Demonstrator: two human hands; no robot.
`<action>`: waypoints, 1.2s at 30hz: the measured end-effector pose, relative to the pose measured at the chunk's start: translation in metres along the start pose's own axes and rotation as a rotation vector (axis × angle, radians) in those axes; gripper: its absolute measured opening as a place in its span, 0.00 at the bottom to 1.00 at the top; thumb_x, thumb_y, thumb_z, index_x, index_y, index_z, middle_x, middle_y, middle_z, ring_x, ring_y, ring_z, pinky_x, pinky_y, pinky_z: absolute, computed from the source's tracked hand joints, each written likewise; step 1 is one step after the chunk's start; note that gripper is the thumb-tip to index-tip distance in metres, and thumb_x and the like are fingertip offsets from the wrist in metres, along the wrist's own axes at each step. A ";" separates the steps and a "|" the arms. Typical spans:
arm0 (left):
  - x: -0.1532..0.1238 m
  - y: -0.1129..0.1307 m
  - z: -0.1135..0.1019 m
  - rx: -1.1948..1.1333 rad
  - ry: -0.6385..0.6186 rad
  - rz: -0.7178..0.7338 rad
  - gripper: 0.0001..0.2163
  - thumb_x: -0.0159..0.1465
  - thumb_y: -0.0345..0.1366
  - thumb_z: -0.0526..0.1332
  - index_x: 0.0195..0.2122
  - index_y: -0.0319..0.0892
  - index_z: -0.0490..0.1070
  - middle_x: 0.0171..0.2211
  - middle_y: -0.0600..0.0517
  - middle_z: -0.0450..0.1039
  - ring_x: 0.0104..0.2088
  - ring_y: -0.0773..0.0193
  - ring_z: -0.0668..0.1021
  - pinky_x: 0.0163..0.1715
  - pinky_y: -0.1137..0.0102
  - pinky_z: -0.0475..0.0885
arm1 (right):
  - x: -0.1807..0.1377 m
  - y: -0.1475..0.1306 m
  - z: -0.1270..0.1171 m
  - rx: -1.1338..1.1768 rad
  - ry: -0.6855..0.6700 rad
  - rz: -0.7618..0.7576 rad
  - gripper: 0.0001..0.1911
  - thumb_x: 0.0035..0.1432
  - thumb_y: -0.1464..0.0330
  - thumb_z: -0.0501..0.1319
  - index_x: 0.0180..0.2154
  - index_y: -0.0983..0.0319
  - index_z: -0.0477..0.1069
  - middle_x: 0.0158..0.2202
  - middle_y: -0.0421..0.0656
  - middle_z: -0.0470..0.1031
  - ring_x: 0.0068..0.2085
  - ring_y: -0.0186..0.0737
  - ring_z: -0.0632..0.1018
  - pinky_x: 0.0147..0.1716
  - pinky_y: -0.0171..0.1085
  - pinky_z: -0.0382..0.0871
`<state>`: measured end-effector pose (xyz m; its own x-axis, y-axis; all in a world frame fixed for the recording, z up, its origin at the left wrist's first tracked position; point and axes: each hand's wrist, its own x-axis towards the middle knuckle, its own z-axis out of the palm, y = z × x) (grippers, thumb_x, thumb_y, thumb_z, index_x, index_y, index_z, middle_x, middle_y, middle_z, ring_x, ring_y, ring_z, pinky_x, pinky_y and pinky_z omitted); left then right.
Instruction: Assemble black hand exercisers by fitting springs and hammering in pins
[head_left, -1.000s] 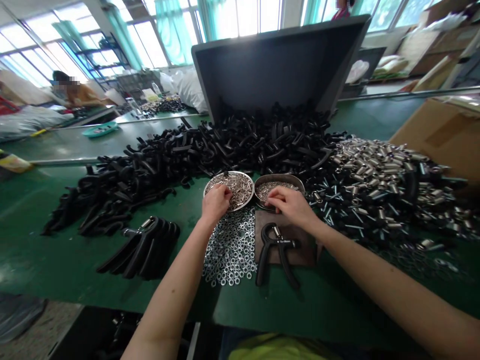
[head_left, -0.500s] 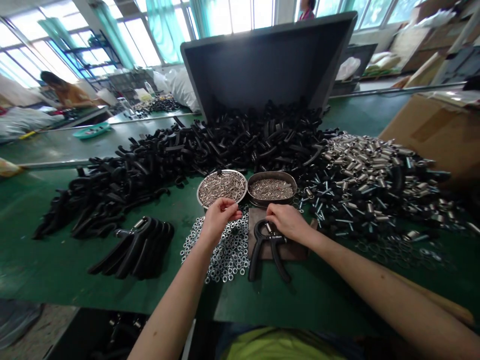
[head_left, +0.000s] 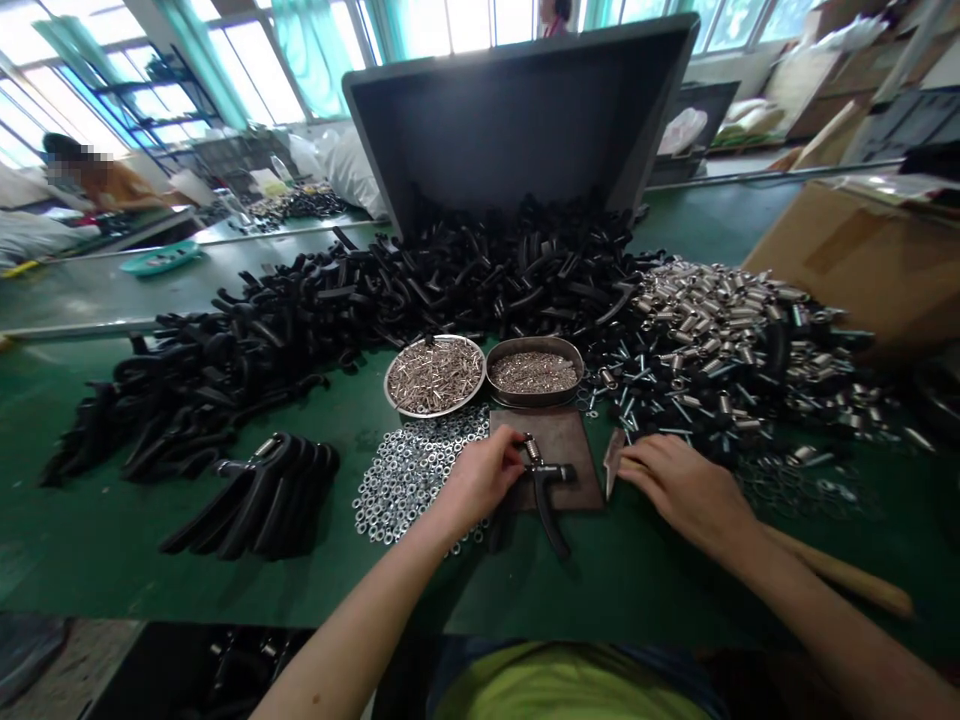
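Observation:
My left hand (head_left: 484, 475) is closed at the top of a black hand grip strengthener (head_left: 551, 515), its fingertips beside the coil spring (head_left: 533, 450). The strengthener lies with its upper part on a flat metal plate (head_left: 585, 455); my hand covers most of its left handle. To the right of the plate, my right hand (head_left: 686, 495) is closed around a hammer near its metal head (head_left: 613, 465). The hammer's wooden handle (head_left: 844, 570) sticks out beyond my wrist towards the lower right.
Behind the plate stand a round dish of pins (head_left: 436, 375) and an oval tin of small metal parts (head_left: 534, 372). Loose nuts (head_left: 405, 480) spread left of it. Stacked strengtheners (head_left: 262, 500), heaped black handles (head_left: 450, 280), springs (head_left: 720, 315) and a tipped grey bin (head_left: 525, 130) surround the work area.
My left hand has moved right and down from above the nuts onto the strengthener. My right hand has left the strengthener's top and moved right to the hammer.

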<state>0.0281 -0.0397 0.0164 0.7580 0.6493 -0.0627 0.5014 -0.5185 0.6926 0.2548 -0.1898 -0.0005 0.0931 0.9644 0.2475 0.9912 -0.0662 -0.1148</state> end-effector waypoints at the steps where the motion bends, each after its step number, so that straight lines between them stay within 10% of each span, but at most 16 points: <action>1: 0.001 0.003 -0.001 0.061 -0.026 0.014 0.16 0.57 0.25 0.58 0.47 0.43 0.64 0.34 0.53 0.77 0.34 0.64 0.77 0.37 0.70 0.70 | -0.014 0.008 0.001 -0.051 -0.021 0.033 0.11 0.62 0.61 0.54 0.38 0.60 0.70 0.38 0.45 0.73 0.39 0.45 0.73 0.32 0.39 0.68; 10: 0.005 0.037 0.005 0.690 -0.198 0.241 0.09 0.63 0.27 0.52 0.43 0.42 0.66 0.34 0.45 0.73 0.38 0.58 0.75 0.34 0.69 0.69 | -0.039 0.028 0.007 -0.009 -0.089 0.201 0.15 0.63 0.62 0.47 0.42 0.61 0.67 0.39 0.47 0.74 0.34 0.45 0.77 0.28 0.40 0.69; 15: -0.001 0.011 0.018 0.521 0.027 0.089 0.07 0.65 0.36 0.54 0.40 0.44 0.70 0.32 0.49 0.73 0.33 0.62 0.75 0.33 0.71 0.68 | 0.001 -0.009 -0.024 0.407 -0.029 0.150 0.20 0.66 0.64 0.43 0.54 0.59 0.62 0.50 0.46 0.73 0.47 0.42 0.76 0.43 0.39 0.71; 21: -0.009 -0.011 0.033 0.417 0.210 0.115 0.08 0.64 0.38 0.56 0.40 0.46 0.73 0.30 0.52 0.73 0.32 0.63 0.75 0.32 0.72 0.69 | 0.037 -0.039 -0.003 0.620 -0.098 0.098 0.19 0.63 0.67 0.46 0.54 0.58 0.64 0.52 0.46 0.72 0.51 0.45 0.74 0.50 0.45 0.66; 26: -0.033 -0.018 0.035 0.311 0.376 0.159 0.15 0.60 0.36 0.61 0.49 0.41 0.68 0.46 0.45 0.72 0.46 0.58 0.74 0.45 0.66 0.70 | -0.004 -0.026 0.005 0.822 -0.158 0.440 0.22 0.63 0.58 0.46 0.54 0.59 0.64 0.30 0.42 0.73 0.28 0.37 0.75 0.27 0.36 0.70; 30: -0.048 -0.017 0.040 0.236 0.392 0.003 0.10 0.60 0.37 0.61 0.41 0.40 0.72 0.37 0.47 0.74 0.35 0.61 0.77 0.36 0.68 0.73 | -0.045 -0.032 0.002 1.044 -0.193 0.778 0.29 0.60 0.50 0.46 0.55 0.60 0.59 0.23 0.35 0.64 0.16 0.30 0.63 0.12 0.29 0.54; 36: -0.046 -0.014 0.041 0.228 0.346 -0.035 0.08 0.59 0.34 0.61 0.39 0.39 0.73 0.32 0.49 0.74 0.32 0.62 0.76 0.34 0.69 0.72 | -0.029 -0.062 -0.028 0.838 0.005 0.439 0.22 0.64 0.59 0.46 0.55 0.59 0.62 0.31 0.43 0.73 0.29 0.36 0.76 0.28 0.34 0.71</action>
<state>0.0033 -0.0852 -0.0195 0.5733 0.7974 0.1883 0.6338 -0.5773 0.5148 0.1933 -0.2211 0.0263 0.4441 0.8957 0.0214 0.4766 -0.2160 -0.8522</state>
